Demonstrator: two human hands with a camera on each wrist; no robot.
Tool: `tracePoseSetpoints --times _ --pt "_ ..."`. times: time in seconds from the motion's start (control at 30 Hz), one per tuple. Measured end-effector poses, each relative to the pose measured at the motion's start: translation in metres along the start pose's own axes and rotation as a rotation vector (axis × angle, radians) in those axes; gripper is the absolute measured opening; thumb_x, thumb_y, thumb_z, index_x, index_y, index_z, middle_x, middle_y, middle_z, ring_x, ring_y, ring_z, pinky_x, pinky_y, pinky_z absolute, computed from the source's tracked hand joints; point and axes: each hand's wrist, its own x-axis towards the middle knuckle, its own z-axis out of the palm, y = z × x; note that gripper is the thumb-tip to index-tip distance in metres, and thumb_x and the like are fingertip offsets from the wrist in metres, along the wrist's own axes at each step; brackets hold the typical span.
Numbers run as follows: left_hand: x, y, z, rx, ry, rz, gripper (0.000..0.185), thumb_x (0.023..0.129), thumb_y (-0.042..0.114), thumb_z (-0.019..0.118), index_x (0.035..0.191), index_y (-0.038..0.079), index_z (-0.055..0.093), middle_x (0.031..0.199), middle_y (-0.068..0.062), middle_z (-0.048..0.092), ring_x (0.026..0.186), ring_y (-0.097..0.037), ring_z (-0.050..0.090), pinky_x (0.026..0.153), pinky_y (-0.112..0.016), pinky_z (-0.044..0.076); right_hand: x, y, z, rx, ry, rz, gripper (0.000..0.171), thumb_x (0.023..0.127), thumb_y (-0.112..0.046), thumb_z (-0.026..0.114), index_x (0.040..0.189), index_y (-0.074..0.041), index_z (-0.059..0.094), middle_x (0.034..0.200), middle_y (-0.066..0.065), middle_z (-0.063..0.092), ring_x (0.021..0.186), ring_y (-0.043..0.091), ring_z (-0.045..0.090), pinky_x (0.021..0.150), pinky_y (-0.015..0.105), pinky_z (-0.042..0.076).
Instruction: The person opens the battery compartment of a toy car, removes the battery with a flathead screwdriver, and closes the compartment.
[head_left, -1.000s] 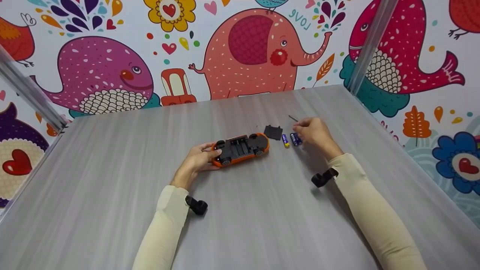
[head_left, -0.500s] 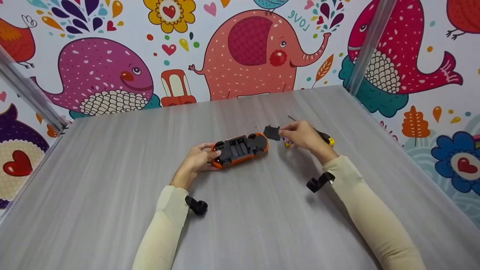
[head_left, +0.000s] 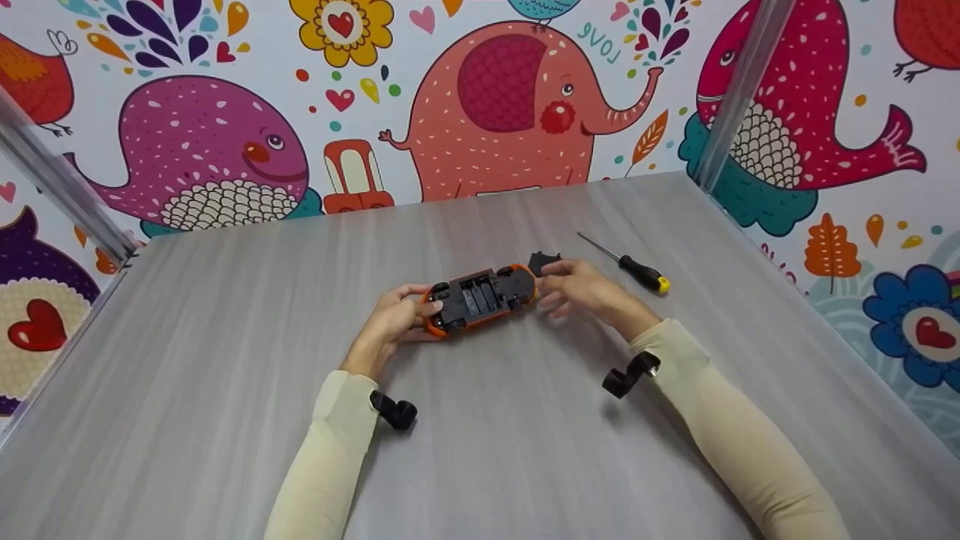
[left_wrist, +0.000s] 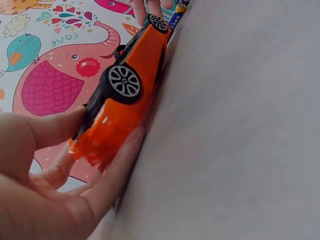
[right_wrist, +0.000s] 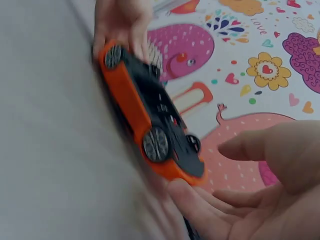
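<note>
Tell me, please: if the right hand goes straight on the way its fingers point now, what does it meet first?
Most likely the near end of the upturned orange toy car: the right hand points left at it and already seems to touch it.

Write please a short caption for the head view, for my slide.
Both hands, left hand and right hand, hold an upturned orange toy car on a grey table; a screwdriver lies nearby.

A staged recording booth dressed as a playroom: a grey wood-grain table enclosed by cartoon animal wallpaper panels joined by metal corner posts.
</note>
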Motion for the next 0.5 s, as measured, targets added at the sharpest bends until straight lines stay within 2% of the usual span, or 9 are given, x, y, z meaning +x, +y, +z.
tracePoseSetpoints --times 0.23,0.4,0.5 --pt "0.000 0.000 -0.003 -0.055 -0.021 -0.008 0.046 0.095 0.007 0.066 0.139 0.008 0.053 0.129 -0.022 0.064 0.085 -0.020 0.072 0.076 -0.043 0.064 0.000 0.000 0.008 0.122 0.016 0.020 0.059 0.099 -0.012 0.054 0.151 0.005 0.030 0.136 0.028 0.056 0.118 0.037 0.063 0.086 0.036 0.062" --pt "0.000 0.000 -0.002 -0.091 -0.033 -0.006 0.043 0.097 0.008 0.065 0.139 0.008 0.053 0.136 -0.022 0.059 0.087 -0.021 0.072 0.075 -0.041 0.064 0.003 0.004 0.011 0.200 0.035 0.039 0.060 0.100 -0.012 0.054 0.152 0.004 0.029 0.141 0.027 0.054 0.121 0.037 0.062 0.083 0.033 0.062" --pt "-0.001 0.002 0.001 -0.110 -0.051 0.012 0.043 0.097 0.008 0.065 0.138 0.007 0.053 0.136 -0.020 0.058 0.089 -0.021 0.071 0.077 -0.041 0.064 0.004 0.004 0.013 0.299 0.023 0.032 0.062 0.100 -0.014 0.056 0.153 0.003 0.027 0.141 0.024 0.052 0.119 0.033 0.062 0.090 0.037 0.061"
